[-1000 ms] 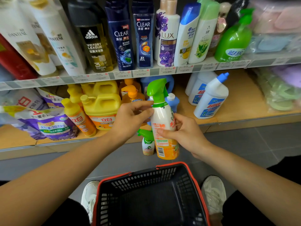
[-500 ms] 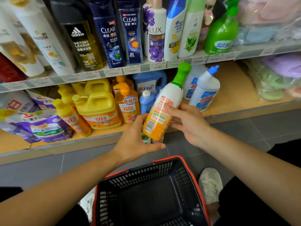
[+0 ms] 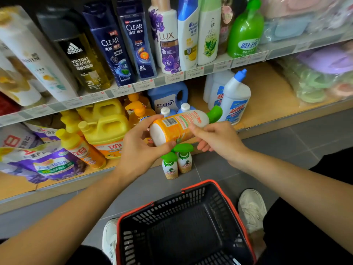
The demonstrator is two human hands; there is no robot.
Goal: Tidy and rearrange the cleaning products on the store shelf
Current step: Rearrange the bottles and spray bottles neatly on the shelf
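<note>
Spray bottle (image 3: 179, 125): label print too small to read; far underside hidden by right hand (image 3: 215, 138), base rim partly covered by left hand (image 3: 141, 150). Two blue bottles (image 3: 185, 107) behind it: only white caps and shoulders show. Orange pump bottle (image 3: 139, 109): lower part hidden by left hand. Price tags (image 3: 122, 90) on upper shelf (image 3: 159, 80): blurred, unreadable. Shampoo bottles (image 3: 137, 44): tops cut off by top edge. Basket (image 3: 235, 213): near part cut off by bottom edge. Wrapped packs (image 3: 321, 73) far right: blurred.

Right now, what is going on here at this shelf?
A person holds an orange and white spray bottle with both hands in front of the lower shelf. The bottle lies on its side, green head pointing right. The left hand grips its base end and the right hand holds its middle. Two small spray bottles stand on the floor below, and a black basket sits nearer the person.
</note>
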